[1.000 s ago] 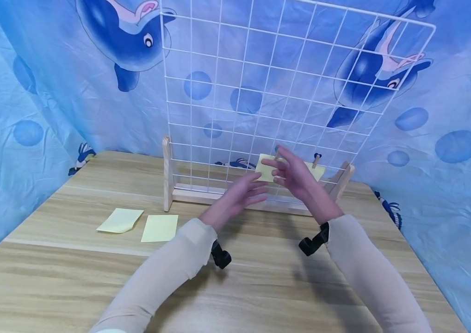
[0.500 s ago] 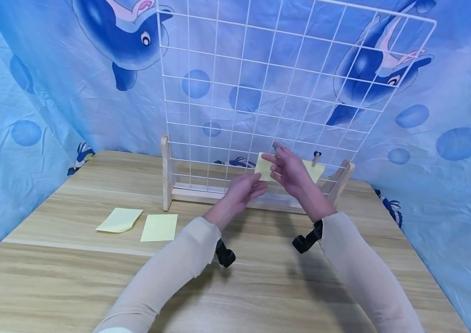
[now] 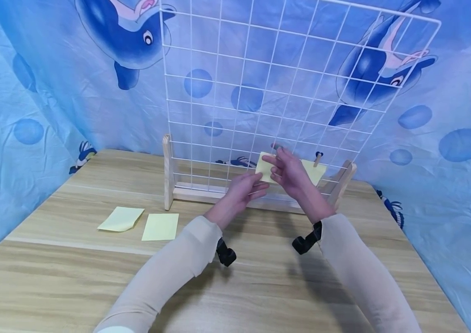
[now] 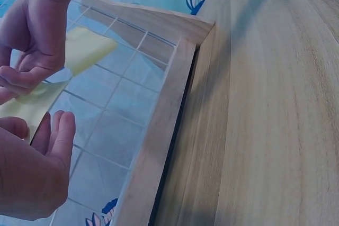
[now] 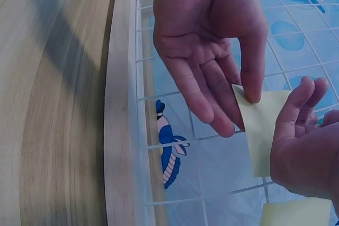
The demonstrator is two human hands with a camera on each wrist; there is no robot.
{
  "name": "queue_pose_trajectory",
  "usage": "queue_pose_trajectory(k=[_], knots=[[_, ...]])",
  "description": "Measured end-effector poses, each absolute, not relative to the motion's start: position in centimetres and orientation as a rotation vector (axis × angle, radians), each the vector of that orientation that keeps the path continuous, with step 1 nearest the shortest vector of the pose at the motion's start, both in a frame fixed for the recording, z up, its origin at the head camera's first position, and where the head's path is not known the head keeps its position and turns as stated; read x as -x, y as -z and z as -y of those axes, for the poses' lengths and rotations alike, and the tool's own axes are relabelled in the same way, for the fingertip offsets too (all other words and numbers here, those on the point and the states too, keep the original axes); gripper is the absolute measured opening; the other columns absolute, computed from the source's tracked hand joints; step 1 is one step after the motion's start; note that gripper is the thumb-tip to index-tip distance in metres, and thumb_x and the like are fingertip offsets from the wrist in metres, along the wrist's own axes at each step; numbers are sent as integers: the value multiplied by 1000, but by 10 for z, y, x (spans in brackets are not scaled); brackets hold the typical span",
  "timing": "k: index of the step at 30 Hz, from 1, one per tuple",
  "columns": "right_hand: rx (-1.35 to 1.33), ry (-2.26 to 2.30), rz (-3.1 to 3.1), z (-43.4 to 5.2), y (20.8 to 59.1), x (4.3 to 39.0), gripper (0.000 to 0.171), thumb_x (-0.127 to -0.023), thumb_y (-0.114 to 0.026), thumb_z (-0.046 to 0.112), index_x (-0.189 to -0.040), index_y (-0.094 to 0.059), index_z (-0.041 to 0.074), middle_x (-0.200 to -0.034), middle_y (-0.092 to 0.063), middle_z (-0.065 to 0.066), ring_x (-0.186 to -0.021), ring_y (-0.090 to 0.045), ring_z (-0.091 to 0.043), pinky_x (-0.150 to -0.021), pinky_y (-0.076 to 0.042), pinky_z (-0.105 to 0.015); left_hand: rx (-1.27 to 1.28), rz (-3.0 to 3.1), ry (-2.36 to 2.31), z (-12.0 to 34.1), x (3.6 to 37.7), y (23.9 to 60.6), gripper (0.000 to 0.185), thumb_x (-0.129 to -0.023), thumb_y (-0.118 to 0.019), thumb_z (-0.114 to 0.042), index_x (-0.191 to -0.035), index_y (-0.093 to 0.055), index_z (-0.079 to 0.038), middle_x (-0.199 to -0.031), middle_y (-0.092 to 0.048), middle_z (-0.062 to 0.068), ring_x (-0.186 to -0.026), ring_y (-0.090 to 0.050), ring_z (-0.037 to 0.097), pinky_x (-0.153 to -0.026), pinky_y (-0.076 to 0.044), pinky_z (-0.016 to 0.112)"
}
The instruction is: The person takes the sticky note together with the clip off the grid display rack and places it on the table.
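My left hand pinches the lower left corner of a yellow sticky note between thumb and fingers, its other fingers behind the paper. The note stands against the lower part of a white wire grid. At the note's top, my right hand pinches a small clothespin with a teal end, mostly hidden by the fingers. Just to the right, a second yellow sticky note hangs on the grid from a wooden clothespin with a dark blue top.
Two more yellow notes, one with a curled corner and one flat, lie on the wooden table at left. The grid stands in a wooden base with upright side posts. A blue dolphin-print curtain hangs behind.
My right hand and wrist have shifted slightly left at the top of the note, and the clothespin's teal end has tilted left. The left hand keeps its pinch with little movement.
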State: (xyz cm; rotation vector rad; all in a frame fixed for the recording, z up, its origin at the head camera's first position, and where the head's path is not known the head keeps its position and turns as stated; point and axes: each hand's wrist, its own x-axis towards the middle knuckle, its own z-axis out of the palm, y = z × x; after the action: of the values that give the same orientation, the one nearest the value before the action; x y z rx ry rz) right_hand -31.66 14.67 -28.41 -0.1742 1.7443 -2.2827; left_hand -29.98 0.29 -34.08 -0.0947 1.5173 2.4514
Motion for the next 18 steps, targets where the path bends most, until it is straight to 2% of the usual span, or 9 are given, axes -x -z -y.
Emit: queue_pose_trajectory(k=[3,7,13,18], knots=[[173,2280,-1748,-146,285,318,16,-104,-39,34,-109,-44,20,-97,-70,4,-62,-45,-8,-57,-40,-19,85,-1523,-2447,-2,299,340,34,-97,-57,-14,-127,-55,1,-122,-63,19,-111,-63,28,-100,-49,41],[181,2284,-1740,-146,286,319,17,-104,-39,35,-97,-41,20,-94,-70,5,-62,-45,-8,-55,-40,-19,67,-1534,-2441,-1,300,340,34,-97,-57,-14,-128,-55,0,-123,-63,18,-112,-63,29,-100,-48,42],[150,2331,-1695,-144,287,318,13,-103,-42,34,-106,-49,23,-76,-65,7,-62,-48,-8,-56,-43,-19,59,-1533,-2437,-1,300,340,34,-97,-56,-15,-128,-55,-1,-125,-62,19,-117,-59,32,-101,-48,43],[119,2380,-1647,-144,288,316,16,-103,-43,33,-110,-52,23,-65,-56,8,-57,-47,-7,-54,-42,-18,64,-1536,-2433,-1,299,341,36,-97,-57,-15,-129,-53,0,-125,-62,19,-119,-57,33,-100,-48,43]])
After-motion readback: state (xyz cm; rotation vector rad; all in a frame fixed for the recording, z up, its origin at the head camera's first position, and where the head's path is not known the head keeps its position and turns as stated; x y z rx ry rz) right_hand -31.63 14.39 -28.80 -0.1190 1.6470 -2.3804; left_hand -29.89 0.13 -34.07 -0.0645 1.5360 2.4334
